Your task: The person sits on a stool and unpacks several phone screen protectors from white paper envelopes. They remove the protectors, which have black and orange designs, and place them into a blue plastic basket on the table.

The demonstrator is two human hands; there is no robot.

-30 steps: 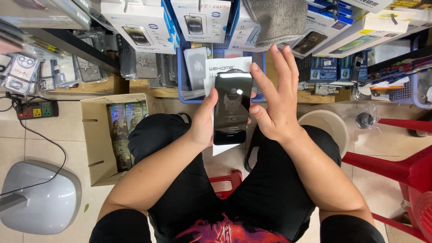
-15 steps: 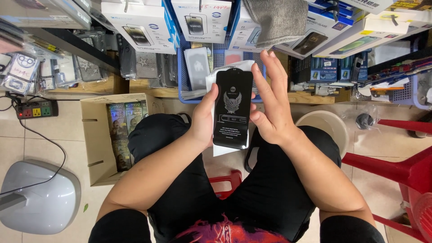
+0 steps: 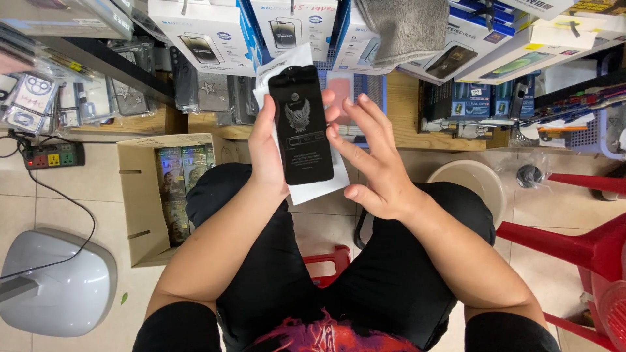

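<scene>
My left hand (image 3: 267, 153) holds up a flat black screen protector (image 3: 301, 124) with a pale emblem on it, together with a white sleeve (image 3: 314, 188) behind it. My right hand (image 3: 368, 160) is beside them on the right, fingers spread, its fingertips touching the right edge of the black piece. Both forearms rest above my knees in black shorts.
An open cardboard box (image 3: 140, 202) of small packets stands on the floor at left, with a power strip (image 3: 53, 156) and a grey rounded device (image 3: 59, 280). Shelves of boxed screen protectors (image 3: 202, 32) run across the top. A cream bucket (image 3: 473, 182) and red plastic chairs (image 3: 587, 248) are at right.
The black protector and white sleeve have been lifted higher and turned flat toward the camera. My right hand has slid from behind them to their right edge.
</scene>
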